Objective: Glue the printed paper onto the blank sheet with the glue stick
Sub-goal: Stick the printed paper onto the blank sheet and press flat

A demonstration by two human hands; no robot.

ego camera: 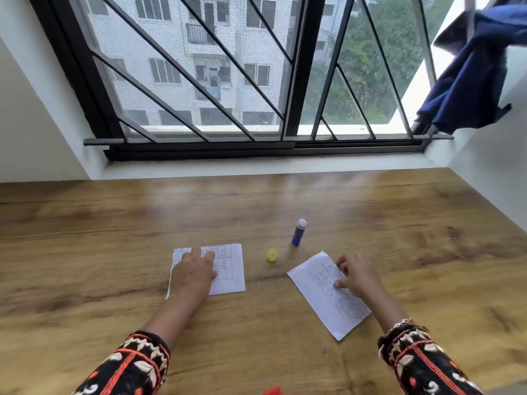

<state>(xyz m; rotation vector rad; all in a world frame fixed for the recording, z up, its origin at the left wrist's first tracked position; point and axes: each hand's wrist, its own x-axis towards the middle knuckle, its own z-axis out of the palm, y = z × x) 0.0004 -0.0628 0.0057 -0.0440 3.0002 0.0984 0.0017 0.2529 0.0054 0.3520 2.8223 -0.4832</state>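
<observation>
Two small white papers lie on the wooden table (256, 323). The left paper (231, 269) shows a printed table; my left hand (194, 273) rests flat on it, fingers spread. The right paper (322, 292) lies at an angle with printed lines of text; my right hand (356, 276) presses its right edge with the fingertips. Between and beyond the papers a blue glue stick (298, 232) stands upright with its cap off, white tip showing. Its yellow cap (272, 254) sits on the table to the stick's left. Neither hand touches the glue stick.
A barred window (228, 81) with a white sill runs along the table's far edge. A blue cloth (467, 72) hangs at the upper right. White walls close in both sides. Something red (271, 391) peeks in at the bottom edge.
</observation>
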